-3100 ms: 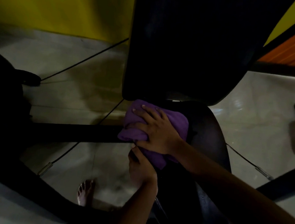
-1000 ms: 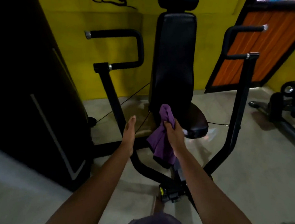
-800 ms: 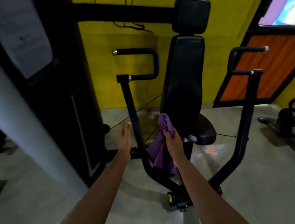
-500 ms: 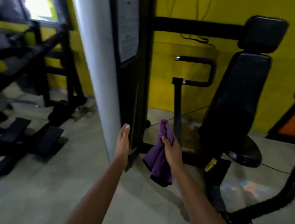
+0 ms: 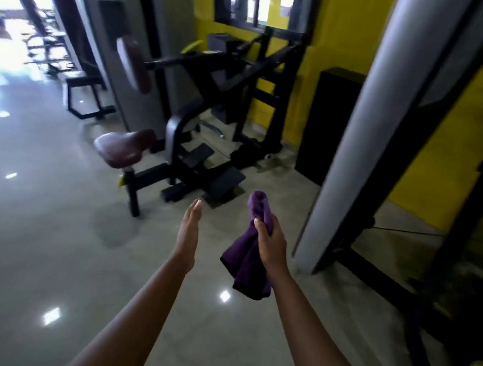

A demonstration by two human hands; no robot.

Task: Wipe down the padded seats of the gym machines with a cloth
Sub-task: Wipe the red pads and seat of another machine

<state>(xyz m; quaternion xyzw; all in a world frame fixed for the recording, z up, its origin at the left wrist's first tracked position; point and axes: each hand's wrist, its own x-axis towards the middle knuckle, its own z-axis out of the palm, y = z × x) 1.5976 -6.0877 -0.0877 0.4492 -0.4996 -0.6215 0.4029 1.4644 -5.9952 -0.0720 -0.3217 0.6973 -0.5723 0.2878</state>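
Observation:
My right hand [image 5: 269, 238] grips a purple cloth [image 5: 250, 258], which hangs down in mid-air over the floor. To its left, my left hand [image 5: 189, 230] is stretched forward with straight fingers and holds nothing. Ahead and to the left stands a black gym machine [image 5: 211, 117] with a dark red padded seat [image 5: 121, 149] on a post and a dark red chest pad [image 5: 134, 64] higher up. Both hands are well short of that seat.
A grey pillar [image 5: 350, 139] and a black machine frame [image 5: 405, 213] stand close on the right. A black bench [image 5: 85, 92] sits at the far left near a bright opening. Yellow wall with a window lies behind. Glossy grey floor spreads ahead and left.
The view has swung left, away from the black seat I was wiping, to another machine with a red seat. The cloth stays in my right hand and my left hand stays held out.

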